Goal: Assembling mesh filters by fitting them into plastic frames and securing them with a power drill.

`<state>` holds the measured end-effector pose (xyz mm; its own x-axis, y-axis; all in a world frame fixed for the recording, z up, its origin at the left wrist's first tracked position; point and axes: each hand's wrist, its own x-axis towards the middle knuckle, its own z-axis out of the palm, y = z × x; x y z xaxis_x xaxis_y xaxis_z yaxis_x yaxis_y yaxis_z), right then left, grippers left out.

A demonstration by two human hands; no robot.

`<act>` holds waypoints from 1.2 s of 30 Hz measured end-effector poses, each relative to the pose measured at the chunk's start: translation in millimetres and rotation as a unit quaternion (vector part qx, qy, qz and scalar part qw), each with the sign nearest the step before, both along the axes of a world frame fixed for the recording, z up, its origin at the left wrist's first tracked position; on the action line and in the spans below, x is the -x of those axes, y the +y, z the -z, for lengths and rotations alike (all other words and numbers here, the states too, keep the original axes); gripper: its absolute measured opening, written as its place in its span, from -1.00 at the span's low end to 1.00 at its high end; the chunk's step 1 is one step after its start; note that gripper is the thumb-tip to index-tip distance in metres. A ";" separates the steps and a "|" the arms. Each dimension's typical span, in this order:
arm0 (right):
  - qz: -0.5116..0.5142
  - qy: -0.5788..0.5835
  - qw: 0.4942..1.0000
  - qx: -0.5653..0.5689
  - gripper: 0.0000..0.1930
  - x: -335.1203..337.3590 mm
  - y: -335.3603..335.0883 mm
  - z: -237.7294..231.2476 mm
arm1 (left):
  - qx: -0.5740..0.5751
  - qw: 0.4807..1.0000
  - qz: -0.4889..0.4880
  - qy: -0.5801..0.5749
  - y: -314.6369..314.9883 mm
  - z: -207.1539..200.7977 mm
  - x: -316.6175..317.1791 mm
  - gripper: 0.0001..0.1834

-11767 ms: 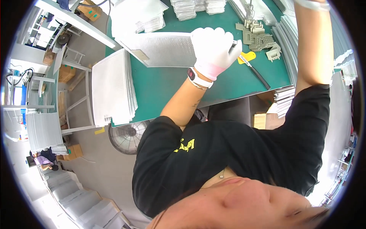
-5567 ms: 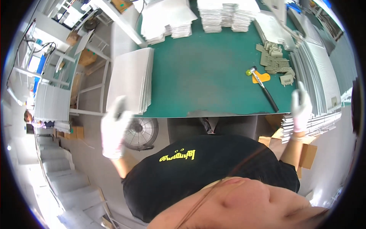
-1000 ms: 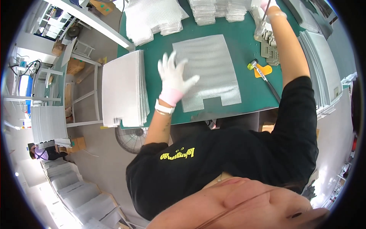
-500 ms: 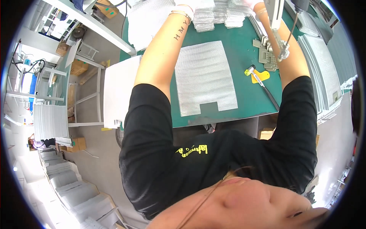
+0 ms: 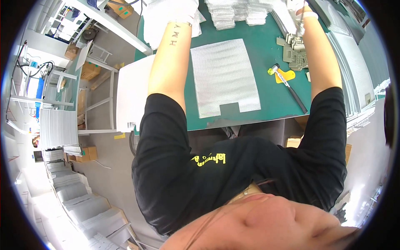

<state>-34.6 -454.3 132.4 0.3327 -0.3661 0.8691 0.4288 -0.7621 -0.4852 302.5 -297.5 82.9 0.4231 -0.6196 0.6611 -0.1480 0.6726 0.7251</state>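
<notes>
Green bench top (image 5: 273,100) carries a silvery mesh sheet (image 5: 225,75), flat near the middle, its notched edge toward 6 o'clock and its long axis running almost 12-to-6, the far end leaning toward 11. From the gloved left hand (image 5: 182,13), the nearer one, the sheet lies at 5 o'clock, clear of the fingers; from the right hand (image 5: 303,8), at 8. The left is against pale stacked sheets (image 5: 156,27); I cannot tell whether either hand's fingers grip anything. At the sheet's 3 o'clock lies a mallet (image 5: 296,99).
</notes>
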 end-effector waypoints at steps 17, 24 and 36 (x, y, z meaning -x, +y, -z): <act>0.159 0.378 0.897 -0.166 -0.22 114.5 253.9 146.0 | -0.387 0.866 -0.313 -0.049 296.4 110.9 254.6 -0.20; 0.195 0.467 0.854 -0.119 -0.24 94.6 253.9 167.3 | -0.482 0.765 -0.341 -0.258 290.4 145.4 230.5 -0.07; 0.222 0.467 0.854 -0.048 -0.33 86.5 234.7 215.2 | -0.571 0.720 -0.306 -0.249 273.3 156.6 220.8 -0.07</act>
<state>-121.1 -219.6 -82.8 0.6744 -0.6916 0.2586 -0.5014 -0.6861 -0.5271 81.7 -24.2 -73.7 0.7344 -0.6779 0.0323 -0.5957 -0.6211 0.5093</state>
